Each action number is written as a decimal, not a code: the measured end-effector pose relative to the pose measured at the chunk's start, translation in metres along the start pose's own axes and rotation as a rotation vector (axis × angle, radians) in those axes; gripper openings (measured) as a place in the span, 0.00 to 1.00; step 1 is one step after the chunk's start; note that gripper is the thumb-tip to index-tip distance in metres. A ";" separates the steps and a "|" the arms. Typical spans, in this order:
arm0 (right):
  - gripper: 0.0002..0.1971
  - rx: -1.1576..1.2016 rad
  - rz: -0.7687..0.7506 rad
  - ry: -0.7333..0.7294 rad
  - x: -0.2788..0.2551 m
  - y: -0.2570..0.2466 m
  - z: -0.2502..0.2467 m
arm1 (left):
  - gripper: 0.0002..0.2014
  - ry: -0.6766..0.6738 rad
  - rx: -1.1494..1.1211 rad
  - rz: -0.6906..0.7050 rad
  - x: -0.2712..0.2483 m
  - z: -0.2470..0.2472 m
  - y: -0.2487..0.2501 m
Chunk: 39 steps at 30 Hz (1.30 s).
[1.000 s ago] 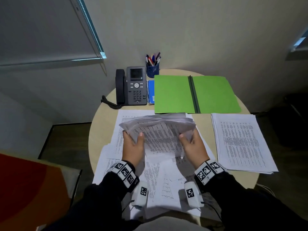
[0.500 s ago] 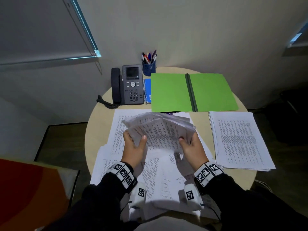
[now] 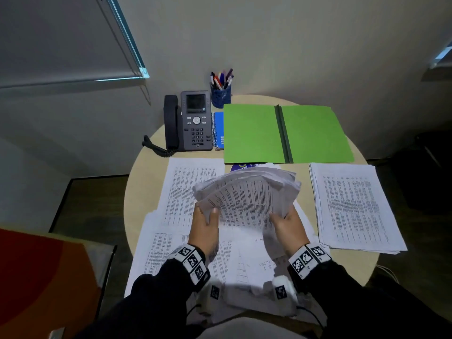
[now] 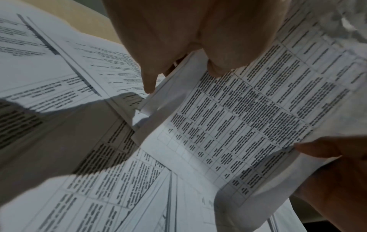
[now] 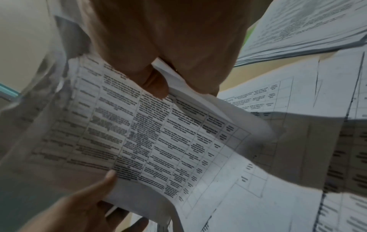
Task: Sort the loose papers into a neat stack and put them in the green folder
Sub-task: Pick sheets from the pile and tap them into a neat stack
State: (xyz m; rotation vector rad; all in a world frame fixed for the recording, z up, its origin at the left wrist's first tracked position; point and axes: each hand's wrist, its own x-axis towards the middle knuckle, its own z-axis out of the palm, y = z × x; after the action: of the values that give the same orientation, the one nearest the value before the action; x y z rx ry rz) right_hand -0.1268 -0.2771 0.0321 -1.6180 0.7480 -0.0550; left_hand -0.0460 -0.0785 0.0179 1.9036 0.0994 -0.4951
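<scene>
Both grips pinch one fanned bundle of white printed sheets (image 3: 247, 192) above the round beige counter (image 3: 144, 182): left hand (image 3: 204, 227) at eight o'clock, right hand (image 3: 286, 226) at four. Gathering seems underway; squaring comes next. Open green card folder (image 3: 252, 133) lies at twelve, unobstructed.

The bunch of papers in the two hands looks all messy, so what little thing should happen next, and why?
Probably tap the bundle on the table to square its edges. The left hand and right hand grip it from both sides, but its sheets are fanned and uneven.
</scene>
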 end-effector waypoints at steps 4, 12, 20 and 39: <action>0.16 0.045 -0.050 0.033 0.001 -0.010 -0.007 | 0.13 0.061 -0.052 0.128 0.006 -0.003 0.011; 0.22 -0.077 -0.099 -0.056 -0.002 -0.007 0.000 | 0.26 0.019 0.019 0.106 -0.003 -0.003 0.002; 0.22 -0.016 -0.115 -0.029 -0.003 0.003 0.003 | 0.10 0.098 -0.026 0.113 -0.001 -0.004 -0.001; 0.15 -0.139 -0.077 -0.074 0.004 0.012 0.002 | 0.05 0.014 0.095 0.159 -0.001 0.000 -0.005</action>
State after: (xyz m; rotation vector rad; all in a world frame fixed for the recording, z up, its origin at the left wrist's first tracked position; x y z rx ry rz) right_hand -0.1275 -0.2771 0.0194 -1.7721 0.6441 0.0011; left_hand -0.0484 -0.0761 0.0135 1.9888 -0.0672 -0.3845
